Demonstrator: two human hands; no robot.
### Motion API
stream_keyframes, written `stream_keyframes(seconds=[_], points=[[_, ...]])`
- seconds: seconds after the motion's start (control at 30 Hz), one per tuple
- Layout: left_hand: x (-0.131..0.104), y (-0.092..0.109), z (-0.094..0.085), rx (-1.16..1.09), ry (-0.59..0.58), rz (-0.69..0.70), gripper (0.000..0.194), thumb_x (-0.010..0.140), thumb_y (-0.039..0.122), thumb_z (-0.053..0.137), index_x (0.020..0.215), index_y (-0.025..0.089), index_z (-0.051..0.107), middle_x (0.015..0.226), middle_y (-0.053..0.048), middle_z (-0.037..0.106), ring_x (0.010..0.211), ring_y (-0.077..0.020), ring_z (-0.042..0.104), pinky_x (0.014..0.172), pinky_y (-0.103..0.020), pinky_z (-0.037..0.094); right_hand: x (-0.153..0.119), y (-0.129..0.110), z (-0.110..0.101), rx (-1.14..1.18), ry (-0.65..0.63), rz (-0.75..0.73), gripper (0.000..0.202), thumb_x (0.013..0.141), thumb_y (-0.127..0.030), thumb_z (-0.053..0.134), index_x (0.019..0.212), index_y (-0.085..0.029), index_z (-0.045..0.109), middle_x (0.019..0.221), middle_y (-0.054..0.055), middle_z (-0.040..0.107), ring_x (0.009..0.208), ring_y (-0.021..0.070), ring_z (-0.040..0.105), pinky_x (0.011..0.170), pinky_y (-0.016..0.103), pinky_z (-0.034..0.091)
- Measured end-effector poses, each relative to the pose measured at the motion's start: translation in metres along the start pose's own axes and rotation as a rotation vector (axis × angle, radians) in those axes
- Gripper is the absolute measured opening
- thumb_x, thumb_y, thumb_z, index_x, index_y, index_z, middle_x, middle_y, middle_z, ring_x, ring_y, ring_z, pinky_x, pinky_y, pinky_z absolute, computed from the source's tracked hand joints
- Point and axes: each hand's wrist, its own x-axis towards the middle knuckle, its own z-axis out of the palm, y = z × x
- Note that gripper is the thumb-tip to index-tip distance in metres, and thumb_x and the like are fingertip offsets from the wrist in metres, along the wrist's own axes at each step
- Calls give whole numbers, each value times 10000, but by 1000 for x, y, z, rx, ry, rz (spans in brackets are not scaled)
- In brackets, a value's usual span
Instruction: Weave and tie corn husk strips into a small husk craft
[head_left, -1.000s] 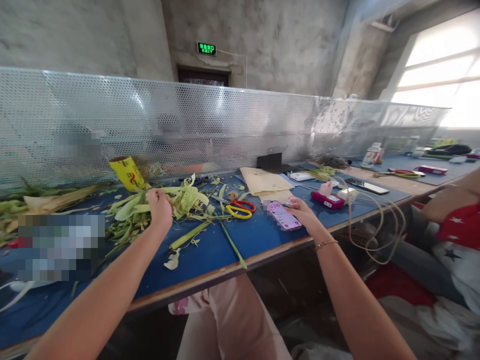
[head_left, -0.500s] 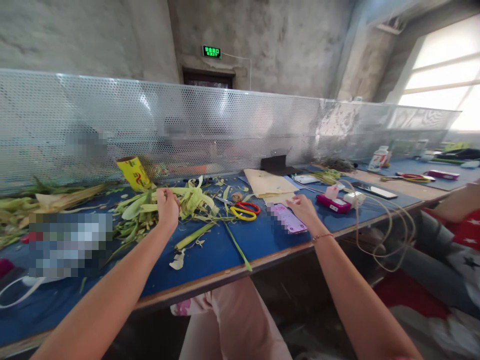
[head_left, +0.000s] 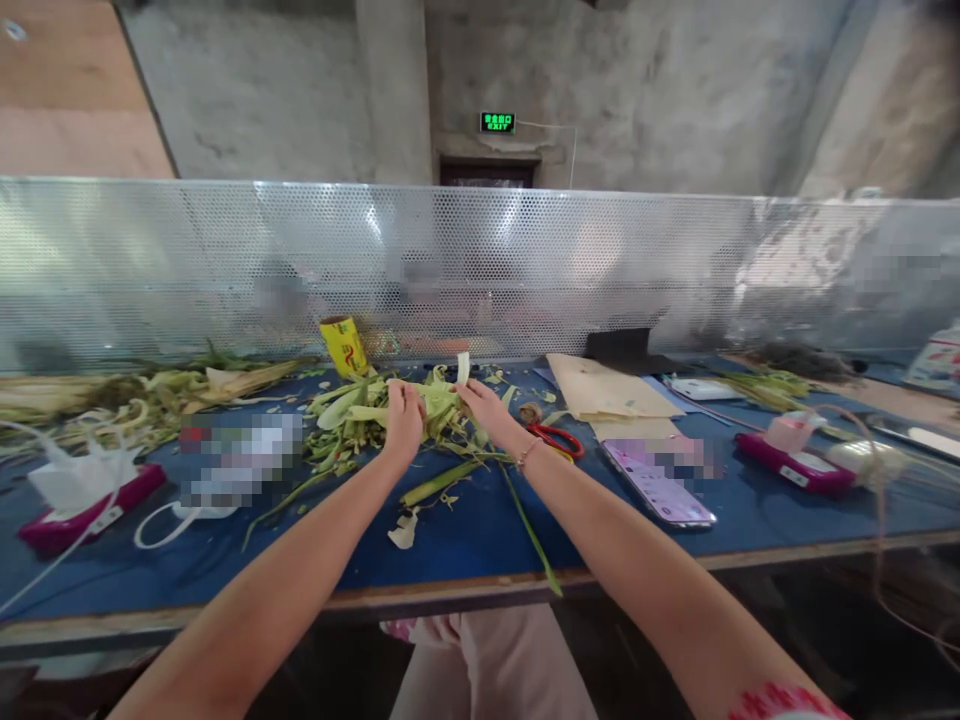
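Observation:
A heap of pale green corn husks (head_left: 349, 425) lies on the blue tabletop. My left hand (head_left: 406, 422) is closed in a pinch over the heap, on a folded piece of corn husk (head_left: 435, 405). My right hand (head_left: 486, 412) is beside it, thumb and fingers pinching a short pale husk strip (head_left: 463, 368) that sticks up. Below my right wrist lie scissors (head_left: 561, 440) with red and yellow handles, partly hidden by the wrist. A green stalk piece (head_left: 442, 482) and a long thin stem (head_left: 534, 530) lie nearer the front edge.
A phone (head_left: 667, 488) with a lit screen lies to the right, below brown paper (head_left: 611, 385). Magenta power strips (head_left: 795, 465) with cables sit at both sides. Behind stand a yellow tube (head_left: 344, 346) and a perforated metal screen (head_left: 525, 270). More husks (head_left: 150, 400) lie at left.
My right hand has left the phone and come over to the husk heap, now holding a strip next to my left hand. The view has turned left.

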Motion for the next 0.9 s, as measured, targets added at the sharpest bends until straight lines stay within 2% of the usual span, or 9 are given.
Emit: stream_keyframes(seconds=[0.1,0.17,0.27,0.37,0.53,0.73,0.8,0.9], points=[[-4,0,4,-73,-59,-143,296,735,464,471,679,202,346,434,95,369,330,-42,280,344,-174,225,-6,5,-1,-35,62,-64,266,745,-450,423,724,-186,452,585,-53,390,510,78,378,493,202,342],[-5,1,7,-124,-125,-232,324,700,485,502,663,194,366,441,85,408,332,-49,323,349,-184,266,-13,2,-6,-98,115,-107,235,766,-424,399,716,-196,423,591,-51,381,513,84,379,496,208,336],[-8,2,10,-111,-270,-225,358,643,487,568,593,172,407,436,66,417,362,-58,370,391,-208,339,-21,-5,-11,-182,201,-145,216,780,-399,385,692,-202,387,586,-48,369,521,89,380,516,215,338],[-11,3,12,-52,-364,-200,362,618,479,601,561,160,441,427,59,404,385,-61,382,425,-214,360,-25,-11,-9,-224,209,-189,197,793,-384,372,722,-204,409,628,-32,409,550,97,404,538,221,357],[-18,12,18,-170,-348,-334,371,650,506,559,591,150,477,468,35,447,419,-78,445,454,-225,379,-31,-16,3,-238,102,-234,197,792,-368,371,774,-207,482,720,6,508,631,122,475,590,240,403],[-21,18,23,-336,-242,-438,302,653,395,606,598,154,431,425,79,349,327,-35,315,357,-193,249,-33,-19,6,-152,145,-167,238,757,-389,421,795,-179,526,699,3,553,622,124,484,596,242,402],[-20,16,23,-339,-228,-424,295,671,360,596,581,161,398,415,90,306,323,-28,283,357,-190,229,-33,-22,5,-177,175,-157,236,744,-387,436,757,-171,529,685,6,556,638,131,489,617,248,395],[-19,12,22,-287,-193,-301,314,710,339,556,570,179,324,428,95,260,339,-27,261,365,-188,210,-33,-24,4,-216,206,-153,232,755,-377,411,715,-170,507,672,8,541,648,136,484,630,253,380]])
